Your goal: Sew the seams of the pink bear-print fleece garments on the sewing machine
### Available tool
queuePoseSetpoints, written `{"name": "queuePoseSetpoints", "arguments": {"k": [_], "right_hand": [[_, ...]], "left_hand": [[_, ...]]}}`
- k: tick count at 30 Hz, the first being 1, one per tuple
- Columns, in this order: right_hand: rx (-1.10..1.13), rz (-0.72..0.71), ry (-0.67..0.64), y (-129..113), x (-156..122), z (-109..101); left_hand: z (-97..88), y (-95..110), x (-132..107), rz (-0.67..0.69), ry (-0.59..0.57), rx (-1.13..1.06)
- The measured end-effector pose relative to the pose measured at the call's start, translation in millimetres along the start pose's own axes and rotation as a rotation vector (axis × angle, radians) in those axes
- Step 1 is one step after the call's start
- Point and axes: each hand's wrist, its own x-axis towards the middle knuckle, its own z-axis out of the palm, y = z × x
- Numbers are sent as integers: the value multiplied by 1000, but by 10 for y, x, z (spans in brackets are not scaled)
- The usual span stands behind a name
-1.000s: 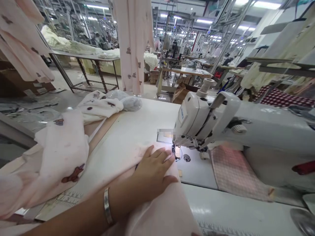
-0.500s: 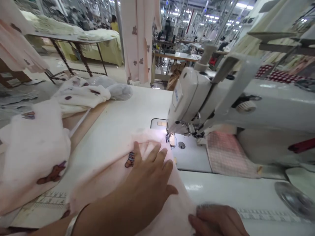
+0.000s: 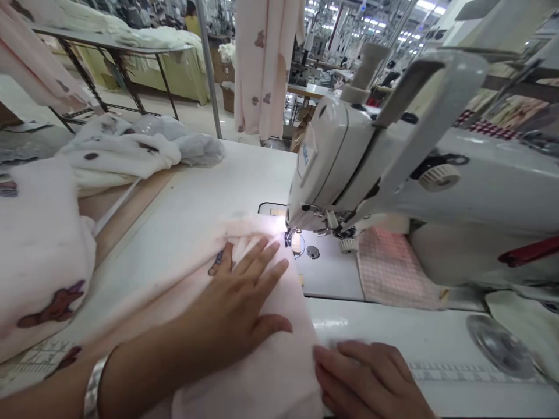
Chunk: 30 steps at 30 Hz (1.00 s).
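Note:
My left hand [image 3: 236,302] lies flat on a pale pink fabric [image 3: 266,372] with small printed figures, fingers stretched out toward the needle area [image 3: 289,238] of a white sewing machine [image 3: 393,169]. The fabric's far edge sits right at the lit presser foot. My right hand [image 3: 371,378] rests at the fabric's right edge near the table's front, fingers curled and pressed onto the cloth edge. A silver bracelet [image 3: 94,387] is on my left wrist.
A heap of the same pink printed fabric [image 3: 39,256] lies at the left, with more pieces and a plastic bag [image 3: 144,145] farther back. A pink checked cloth [image 3: 393,273] lies under the machine arm. A garment [image 3: 262,64] hangs behind the table. Other work tables stand beyond.
My left hand has drawn back slightly on the fabric. My right hand has come into view and settled on the fabric's right edge. The view has moved closer to the machine.

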Motion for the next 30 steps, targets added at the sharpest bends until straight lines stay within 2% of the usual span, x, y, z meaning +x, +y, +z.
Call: {"name": "queuePoseSetpoints", "arguments": {"k": [4, 9, 13, 18, 20, 22, 26, 28, 30], "right_hand": [[34, -7, 41, 82, 297, 109], [64, -32, 14, 284, 624, 254], [94, -10, -5, 475, 844, 338], [50, 71, -18, 651, 955, 486], [70, 80, -37, 669, 969, 494], [89, 83, -41, 633, 972, 444], [130, 123, -70, 400, 864, 255], [165, 124, -128, 253, 725, 188], [198, 102, -190, 122, 559, 153]], "left_hand": [[-72, -364, 244, 58, -17, 11], [-138, -749, 569, 191, -32, 30], [-185, -940, 800, 252, -30, 74], [-332, -1082, 997, 221, -4, 135], [-355, -1068, 984, 177, 46, 157], [-325, -965, 888, 96, 89, 197], [-203, -506, 511, -76, 121, 279], [-210, -281, 364, -150, 49, 264], [-296, -184, 340, -194, -74, 196]]}}
